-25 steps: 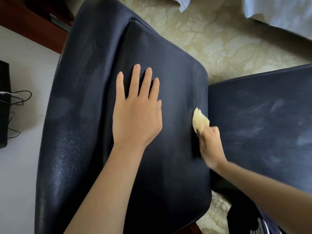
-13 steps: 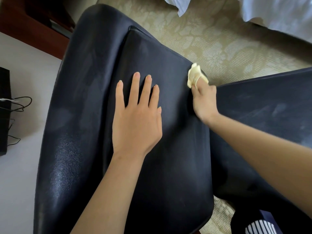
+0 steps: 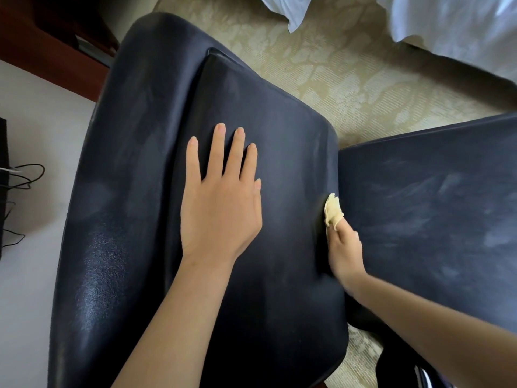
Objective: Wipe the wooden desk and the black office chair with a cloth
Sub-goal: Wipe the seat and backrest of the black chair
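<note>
The left hand (image 3: 221, 208) is lying flat, fingers straight and spread, on the black office chair (image 3: 279, 275); the right hand (image 3: 345, 253) is pinching a yellow cloth (image 3: 333, 210) against the cushion's right edge.

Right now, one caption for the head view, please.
Left hand flat on black office chair; right hand wipes its edge with a yellow cloth.

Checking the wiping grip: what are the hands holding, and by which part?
The right hand pinches a crumpled pale yellow cloth by its lower end. The left hand holds nothing, flat on the black leather chair.
</note>
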Action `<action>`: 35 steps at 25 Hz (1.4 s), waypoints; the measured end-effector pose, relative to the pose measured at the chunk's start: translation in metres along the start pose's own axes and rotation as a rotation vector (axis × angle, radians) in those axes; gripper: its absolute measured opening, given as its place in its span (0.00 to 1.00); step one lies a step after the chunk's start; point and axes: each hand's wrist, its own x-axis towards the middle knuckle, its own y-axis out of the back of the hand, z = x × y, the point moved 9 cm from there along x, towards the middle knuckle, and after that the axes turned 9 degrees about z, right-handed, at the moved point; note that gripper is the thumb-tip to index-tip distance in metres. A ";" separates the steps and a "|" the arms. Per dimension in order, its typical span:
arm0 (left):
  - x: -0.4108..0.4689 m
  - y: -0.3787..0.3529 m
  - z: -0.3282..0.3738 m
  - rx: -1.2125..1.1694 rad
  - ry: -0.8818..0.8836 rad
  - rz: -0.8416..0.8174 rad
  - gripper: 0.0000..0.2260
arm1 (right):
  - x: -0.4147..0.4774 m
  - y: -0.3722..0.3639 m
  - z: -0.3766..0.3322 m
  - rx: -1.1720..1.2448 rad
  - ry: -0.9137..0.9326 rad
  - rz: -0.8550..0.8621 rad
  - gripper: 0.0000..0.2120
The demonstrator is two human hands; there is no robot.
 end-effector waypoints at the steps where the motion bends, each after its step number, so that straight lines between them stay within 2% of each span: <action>1: 0.000 0.000 0.001 -0.002 -0.001 0.001 0.25 | 0.014 0.002 0.006 0.023 -0.081 0.057 0.21; 4: 0.000 0.000 0.002 0.001 -0.006 0.004 0.25 | 0.056 0.001 0.037 -0.118 -0.434 0.095 0.18; 6: -0.001 -0.002 0.001 0.000 -0.009 0.004 0.25 | 0.074 -0.005 0.036 -0.075 -0.582 0.091 0.18; 8: 0.000 -0.002 0.001 -0.006 -0.010 0.006 0.25 | 0.090 -0.010 0.021 0.019 -0.617 0.122 0.19; 12: 0.006 -0.002 0.000 -0.012 -0.021 0.026 0.25 | 0.117 -0.010 -0.015 0.095 -0.561 0.175 0.19; 14: 0.010 -0.003 0.000 -0.013 -0.029 0.036 0.24 | 0.122 -0.011 -0.033 0.081 -0.468 0.181 0.20; 16: 0.011 -0.005 -0.002 -0.009 -0.030 0.039 0.24 | 0.114 -0.016 -0.053 0.060 -0.296 0.186 0.18; 20: 0.012 -0.006 -0.002 -0.004 -0.030 0.041 0.24 | 0.050 -0.020 -0.080 -0.142 0.206 0.189 0.08; 22: 0.012 -0.005 -0.001 -0.003 -0.029 0.036 0.24 | 0.011 -0.016 -0.080 -0.169 0.418 0.142 0.09; 24: 0.013 -0.004 0.001 0.007 -0.037 0.029 0.24 | -0.009 -0.005 -0.055 -0.164 0.457 0.105 0.11; 26: 0.013 -0.003 0.002 0.008 -0.042 0.024 0.24 | -0.008 0.005 -0.015 -0.182 0.294 0.114 0.11; 29: 0.013 -0.002 0.001 0.005 -0.039 0.028 0.25 | 0.022 0.010 0.026 -0.024 -0.101 0.165 0.16; 32: 0.013 -0.002 0.001 -0.002 -0.041 0.034 0.24 | 0.072 0.002 0.048 -0.039 -0.491 0.144 0.16; 35: 0.013 -0.004 0.001 -0.001 -0.041 0.039 0.24 | 0.123 -0.004 0.018 0.101 -0.547 0.123 0.17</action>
